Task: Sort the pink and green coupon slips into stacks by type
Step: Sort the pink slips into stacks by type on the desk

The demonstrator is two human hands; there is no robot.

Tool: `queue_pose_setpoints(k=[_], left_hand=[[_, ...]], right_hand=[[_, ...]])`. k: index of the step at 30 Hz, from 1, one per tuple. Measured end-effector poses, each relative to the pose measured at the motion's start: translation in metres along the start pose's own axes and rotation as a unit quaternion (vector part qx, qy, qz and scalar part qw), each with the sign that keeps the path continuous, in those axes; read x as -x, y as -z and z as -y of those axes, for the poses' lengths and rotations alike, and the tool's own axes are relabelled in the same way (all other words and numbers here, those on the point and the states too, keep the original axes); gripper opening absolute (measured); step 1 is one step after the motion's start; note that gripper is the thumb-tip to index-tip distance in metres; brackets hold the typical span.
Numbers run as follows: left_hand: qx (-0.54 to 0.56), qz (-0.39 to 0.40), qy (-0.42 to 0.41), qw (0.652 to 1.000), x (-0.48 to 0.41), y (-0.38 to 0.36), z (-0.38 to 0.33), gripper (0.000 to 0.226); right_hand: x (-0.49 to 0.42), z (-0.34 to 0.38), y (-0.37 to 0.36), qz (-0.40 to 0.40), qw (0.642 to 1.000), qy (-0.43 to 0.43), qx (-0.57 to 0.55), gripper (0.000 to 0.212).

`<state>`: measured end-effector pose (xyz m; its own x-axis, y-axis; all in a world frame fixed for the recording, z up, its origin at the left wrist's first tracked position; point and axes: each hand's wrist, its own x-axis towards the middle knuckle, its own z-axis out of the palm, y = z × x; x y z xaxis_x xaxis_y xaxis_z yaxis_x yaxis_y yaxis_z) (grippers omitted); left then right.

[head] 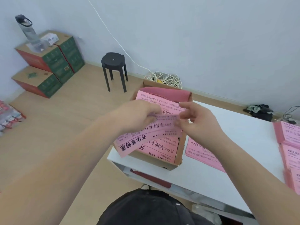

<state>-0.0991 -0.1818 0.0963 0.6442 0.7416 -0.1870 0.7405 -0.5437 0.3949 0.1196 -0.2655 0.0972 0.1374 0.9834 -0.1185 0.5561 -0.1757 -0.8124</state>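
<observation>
Your left hand (138, 115) grips a loose fan of pink printed paper coupon slips (146, 137), with its fingers curled over the top of the bundle and the thumb hidden beneath. Your right hand (198, 122) sits at the fan's right end, fingers curled in toward the paper. Blur hides whether thumb and forefinger have caught a sheet, so I cannot tell if it pinches one or only brushes the edge.

The main risk is right there. The slips look thin and are splayed unevenly, so a pull from the right hand could drag two sheets clinging together, and a mismatched pair would land on one stack. If you slacken the left hand, the fan could slide out. It would most likely fall into the open brown cardboard box (179, 153) directly beneath both hands, where more pink slips lie. It could also go down to the wooden floor (65, 127), since the lowest slip overhangs the box's rim on the left-hand side.

The box sits at a corner of the white counter (243, 135), so a downward knock could nudge it toward the edge. Under your right wrist, just beside the box, lies a flat pink stack (199, 153), and more pink stacks (290, 143) lie well off to the right. A sweeping forearm could skew either. No green slip shows.
</observation>
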Motion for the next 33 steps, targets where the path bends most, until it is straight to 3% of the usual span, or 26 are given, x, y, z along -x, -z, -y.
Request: queue_pose_setpoints(k=[4,11,16,19,22,26,33], left_hand=[[-0.038,0.111,-0.002,0.993,-0.017,-0.036,-0.005,0.014],[-0.045,0.105,-0.003,0.993,-0.018,-0.050,0.004,0.030],[-0.005,0.104,0.001,0.995,-0.023,-0.044,0.000,0.042],[0.070,0.117,0.019,0.990,-0.019,-0.022,0.006,0.027],[0.117,0.062,0.042,0.990,-0.008,0.007,0.021,0.008],[0.200,-0.032,0.084,0.976,0.001,0.030,0.038,0.007],[0.358,-0.094,0.118,0.921,0.001,0.009,0.036,0.015]], right_hand=[[0.006,-0.008,-0.004,0.024,0.995,-0.008,0.095,0.046],[0.013,-0.026,-0.008,0.021,0.997,-0.050,0.059,0.022],[0.013,-0.030,-0.009,0.008,0.998,-0.047,0.028,0.024],[0.012,-0.027,-0.006,-0.007,0.999,-0.018,0.029,0.023],[0.009,-0.019,-0.003,0.012,1.000,-0.013,0.000,0.023],[0.001,-0.006,-0.010,0.084,0.992,-0.045,-0.082,0.023],[-0.008,-0.004,-0.020,0.048,0.982,-0.068,-0.172,0.010]])
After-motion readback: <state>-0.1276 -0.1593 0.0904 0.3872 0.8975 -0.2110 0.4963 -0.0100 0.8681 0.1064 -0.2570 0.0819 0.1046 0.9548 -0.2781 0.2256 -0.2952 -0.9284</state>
